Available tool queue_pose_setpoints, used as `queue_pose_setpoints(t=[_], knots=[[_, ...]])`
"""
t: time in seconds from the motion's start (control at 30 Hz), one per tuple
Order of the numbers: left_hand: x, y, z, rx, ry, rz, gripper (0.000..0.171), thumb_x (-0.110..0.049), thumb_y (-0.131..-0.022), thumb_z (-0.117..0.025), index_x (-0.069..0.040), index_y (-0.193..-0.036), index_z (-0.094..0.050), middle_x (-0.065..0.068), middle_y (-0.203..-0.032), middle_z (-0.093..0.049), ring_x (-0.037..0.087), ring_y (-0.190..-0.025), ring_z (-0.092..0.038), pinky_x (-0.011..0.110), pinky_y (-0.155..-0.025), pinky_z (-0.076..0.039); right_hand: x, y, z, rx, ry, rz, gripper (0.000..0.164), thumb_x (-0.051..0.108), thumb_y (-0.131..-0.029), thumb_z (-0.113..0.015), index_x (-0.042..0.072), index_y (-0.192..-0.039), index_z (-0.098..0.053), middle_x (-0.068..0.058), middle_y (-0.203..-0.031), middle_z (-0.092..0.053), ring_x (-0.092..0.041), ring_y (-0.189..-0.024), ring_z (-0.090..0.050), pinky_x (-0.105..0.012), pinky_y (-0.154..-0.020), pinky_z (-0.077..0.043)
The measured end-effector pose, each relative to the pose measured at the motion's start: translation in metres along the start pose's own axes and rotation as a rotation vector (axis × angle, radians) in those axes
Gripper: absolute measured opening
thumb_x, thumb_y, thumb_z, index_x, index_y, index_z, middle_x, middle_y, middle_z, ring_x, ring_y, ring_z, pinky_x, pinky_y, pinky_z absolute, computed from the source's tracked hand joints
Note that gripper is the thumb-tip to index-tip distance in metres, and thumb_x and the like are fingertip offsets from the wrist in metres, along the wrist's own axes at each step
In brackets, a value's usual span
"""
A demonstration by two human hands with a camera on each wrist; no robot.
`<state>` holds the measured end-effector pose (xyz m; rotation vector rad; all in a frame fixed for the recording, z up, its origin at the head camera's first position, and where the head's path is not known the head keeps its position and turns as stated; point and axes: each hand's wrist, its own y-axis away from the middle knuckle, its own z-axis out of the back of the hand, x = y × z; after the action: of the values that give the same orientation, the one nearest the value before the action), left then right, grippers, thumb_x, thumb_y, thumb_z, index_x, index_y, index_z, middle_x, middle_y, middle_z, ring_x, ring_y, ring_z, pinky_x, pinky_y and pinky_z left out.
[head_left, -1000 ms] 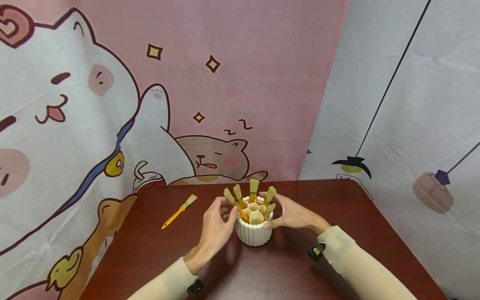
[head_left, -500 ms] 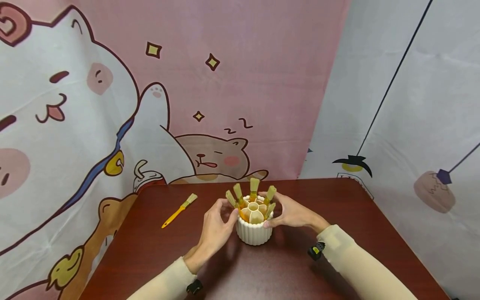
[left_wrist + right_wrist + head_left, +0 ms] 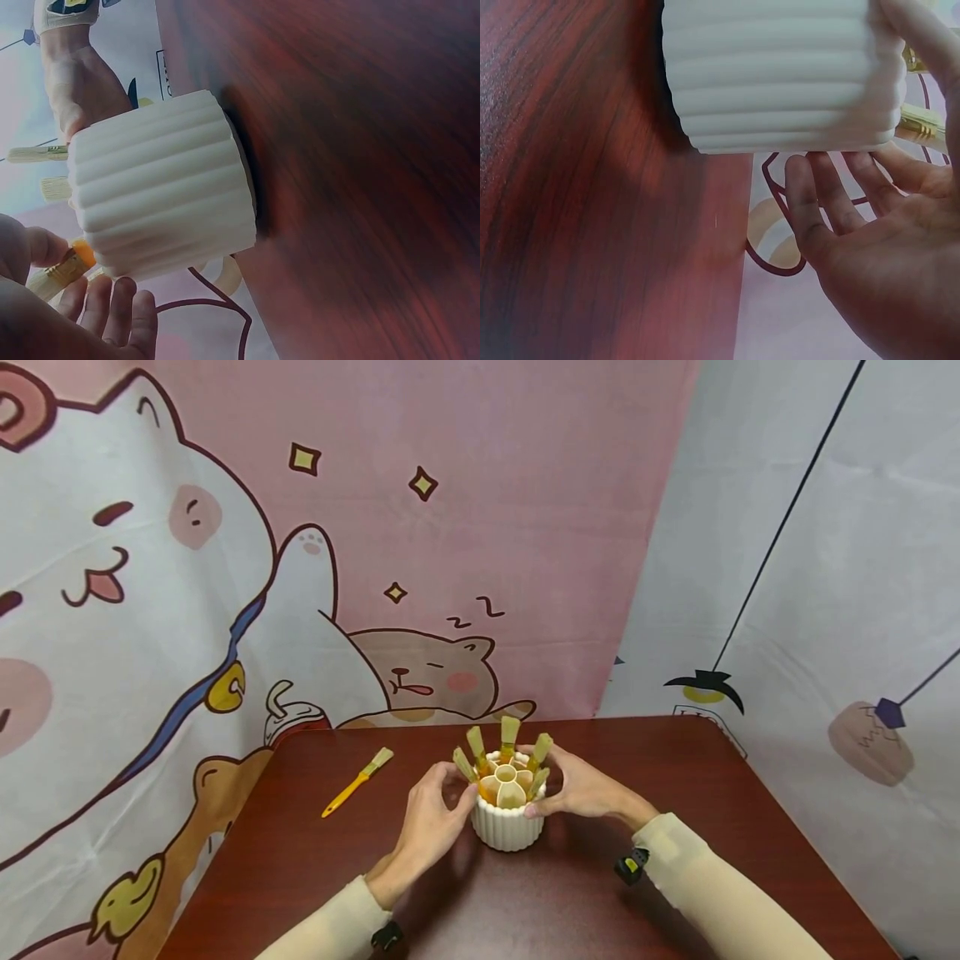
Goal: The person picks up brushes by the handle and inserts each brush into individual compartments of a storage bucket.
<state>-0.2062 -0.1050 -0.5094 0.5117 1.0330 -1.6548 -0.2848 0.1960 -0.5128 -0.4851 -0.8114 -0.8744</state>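
Observation:
A white fluted brush holder with petal-shaped compartments stands upright on the table, several paintbrushes in it with bristles up. At its left rim my left hand pinches one paintbrush between thumb and fingers near its metal ferrule. That brush leans outward, its orange handle going down into the holder. From the other side my right hand grips the holder, thumb at the front rim and fingers behind. The right wrist view shows fingertips against the ribbed wall.
One loose paintbrush with a yellow-orange handle lies on the dark red table, left of the holder. Behind the table hangs a pink and white cartoon curtain.
The paintbrush in my left hand has sunk slightly into the holder and shifted a little right; less of its handle shows. My right hand and the holder have hardly moved.

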Motion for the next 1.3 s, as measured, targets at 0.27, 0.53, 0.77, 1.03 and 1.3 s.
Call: queue_pose_setpoints(t=[0.27, 0.53, 0.77, 1.03, 1.3], knots=[[0.001, 0.002, 0.000, 0.030, -0.010, 0.007, 0.022, -0.018, -0.107, -0.085, -0.013, -0.126, -0.075, 0.008, -0.123, -0.077, 0.022, -0.110, -0.079, 0.034, -0.091, -0.068, -0.001, 0.001, -0.004, -0.015, -0.018, 0.025, 0.112, 0.044, -0.088, -0.104, 0.011, -0.177, -0.046, -0.016, -0.179, -0.053, -0.043, -0.163, -0.054, -0.079, -0.133, -0.039], [0.007, 0.005, 0.002, 0.052, 0.024, 0.023, 0.030, -0.015, -0.107, -0.082, -0.015, -0.135, -0.072, 0.007, -0.129, -0.079, 0.022, -0.115, -0.079, 0.038, -0.094, -0.069, 0.000, 0.003, -0.006, -0.028, -0.029, 0.023, 0.112, 0.043, -0.087, -0.105, 0.010, -0.176, -0.046, -0.014, -0.173, -0.058, -0.040, -0.159, -0.059, -0.076, -0.132, -0.043], [0.013, 0.002, 0.008, 0.049, 0.008, 0.043, 0.032, -0.012, -0.107, -0.079, -0.009, -0.138, -0.073, 0.010, -0.130, -0.078, 0.025, -0.116, -0.078, 0.044, -0.095, -0.069, -0.002, 0.005, -0.008, -0.056, -0.012, 0.021, 0.111, 0.045, -0.087, -0.105, 0.011, -0.175, -0.048, -0.013, -0.174, -0.058, -0.040, -0.161, -0.057, -0.076, -0.132, -0.042], [0.028, -0.004, 0.016, 0.006, -0.079, 0.073, 0.031, -0.015, -0.108, -0.080, -0.010, -0.138, -0.074, 0.013, -0.132, -0.078, 0.026, -0.114, -0.077, 0.047, -0.097, -0.068, 0.001, 0.005, -0.010, -0.085, -0.003, 0.028, 0.110, 0.046, -0.087, -0.105, 0.007, -0.172, -0.048, -0.013, -0.171, -0.061, -0.038, -0.155, -0.063, -0.070, -0.127, -0.050], [0.044, -0.007, 0.023, -0.017, -0.177, 0.124, 0.035, -0.020, -0.108, -0.081, -0.010, -0.140, -0.073, 0.015, -0.135, -0.076, 0.037, -0.121, -0.076, 0.051, -0.097, -0.064, 0.009, 0.008, -0.017, -0.138, 0.041, 0.007, 0.111, 0.053, -0.083, -0.107, 0.008, -0.169, -0.053, -0.011, -0.160, -0.066, -0.028, -0.139, -0.071, -0.058, -0.119, -0.057]])
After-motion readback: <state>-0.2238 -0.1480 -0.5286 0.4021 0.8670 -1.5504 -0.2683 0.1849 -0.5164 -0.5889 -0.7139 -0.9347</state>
